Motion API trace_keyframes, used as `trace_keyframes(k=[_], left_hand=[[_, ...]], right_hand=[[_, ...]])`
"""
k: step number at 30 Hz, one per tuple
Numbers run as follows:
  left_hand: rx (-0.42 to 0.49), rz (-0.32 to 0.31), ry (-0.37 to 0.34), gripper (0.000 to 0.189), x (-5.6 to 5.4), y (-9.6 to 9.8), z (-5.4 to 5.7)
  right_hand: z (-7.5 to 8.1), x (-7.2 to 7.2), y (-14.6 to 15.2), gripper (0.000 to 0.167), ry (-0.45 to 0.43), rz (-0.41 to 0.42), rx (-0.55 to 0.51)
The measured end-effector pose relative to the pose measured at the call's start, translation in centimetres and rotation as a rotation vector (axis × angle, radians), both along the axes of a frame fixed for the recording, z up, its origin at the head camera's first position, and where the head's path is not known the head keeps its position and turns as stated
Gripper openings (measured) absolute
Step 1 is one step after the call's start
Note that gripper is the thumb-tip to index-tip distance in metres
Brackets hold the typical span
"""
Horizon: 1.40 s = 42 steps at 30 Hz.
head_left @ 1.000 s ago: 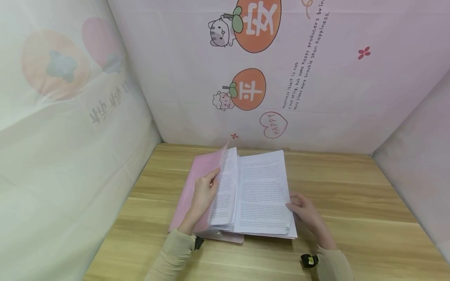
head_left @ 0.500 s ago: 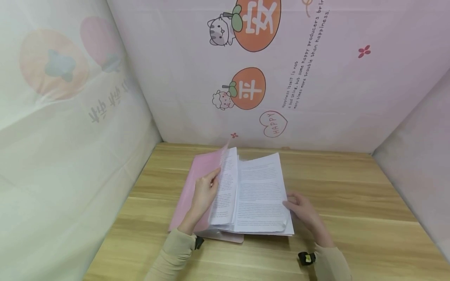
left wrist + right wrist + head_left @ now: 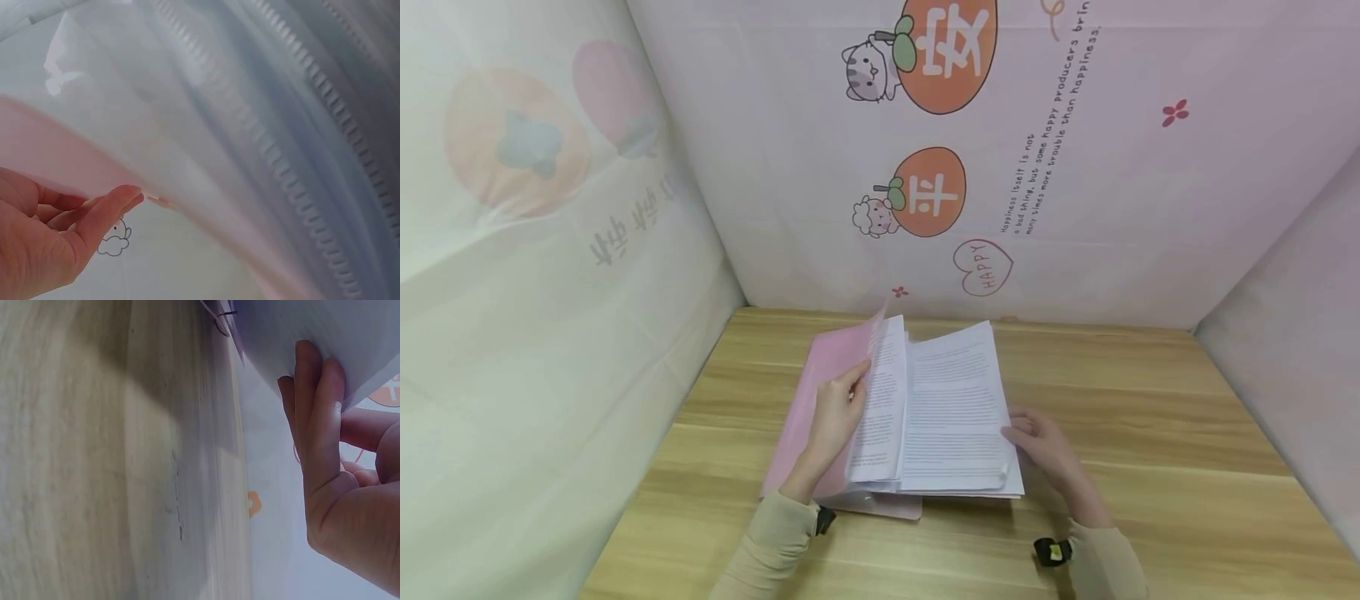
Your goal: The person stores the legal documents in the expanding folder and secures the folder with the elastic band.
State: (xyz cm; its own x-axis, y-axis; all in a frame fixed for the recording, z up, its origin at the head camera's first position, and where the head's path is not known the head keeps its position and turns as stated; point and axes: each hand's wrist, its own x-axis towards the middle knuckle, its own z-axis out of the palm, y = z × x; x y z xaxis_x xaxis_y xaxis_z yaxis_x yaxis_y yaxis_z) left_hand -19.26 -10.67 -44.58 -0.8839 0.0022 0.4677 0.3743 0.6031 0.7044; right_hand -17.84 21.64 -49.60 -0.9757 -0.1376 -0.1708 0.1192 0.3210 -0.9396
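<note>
A pink folder (image 3: 805,396) lies spread on the table, with printed sheets (image 3: 955,412) on its right side and more printed pages (image 3: 882,400) on the left. My left hand (image 3: 835,408) pinches the raised pink cover between thumb and fingers. In the left wrist view, clear plastic sleeves (image 3: 275,150) with ribbed edges fan out beside that cover. On the other side my right hand (image 3: 1047,450) grips the right edge of the sheets, thumb on top. The right wrist view shows its fingers (image 3: 306,394) straight against the underside of the lifted paper.
The wood-grain table (image 3: 1150,450) ends at a printed cloth backdrop (image 3: 1075,275). A pale cloth wall (image 3: 647,333) borders it on the left, another (image 3: 1285,292) on the right. A black wrist strap (image 3: 1051,552) sits at the right sleeve.
My right hand has moved slightly left, bringing the right edge of the sheets with it, mostly in the first half second. My left hand stays on the pink cover.
</note>
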Motion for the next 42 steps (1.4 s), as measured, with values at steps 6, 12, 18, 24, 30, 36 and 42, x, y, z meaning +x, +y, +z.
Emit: trace_keyframes(k=[6,12,18,24,30,36,42], left_hand=[[-0.008,0.003,0.006,0.035,0.1,0.0,-0.1],[-0.005,0.004,0.006,0.035,0.0,-0.1,-0.2],[-0.002,0.002,0.005,0.035,0.0,-0.2,-0.4],[-0.001,0.0,-0.012,0.035,-0.1,-0.2,-0.5],[0.004,-0.006,-0.005,0.036,-0.1,-0.3,-0.4],[0.009,-0.019,0.002,0.036,0.0,-0.1,-0.3],[0.017,-0.025,-0.006,0.036,-0.1,0.1,-0.2]], right_hand=[[0.0,0.0,-0.6,0.049,0.007,0.023,-0.045],[-0.2,0.2,-0.5,0.047,0.011,0.032,-0.083],[-0.4,0.4,-0.1,0.049,0.001,0.039,-0.09],[-0.2,0.5,0.3,0.049,-0.007,0.041,-0.082],[0.0,0.2,-0.1,0.049,-0.001,0.023,-0.083],[-0.2,-0.1,-0.8,0.045,0.029,0.072,-0.099],[-0.5,-0.4,-1.5,0.045,0.039,0.103,-0.103]])
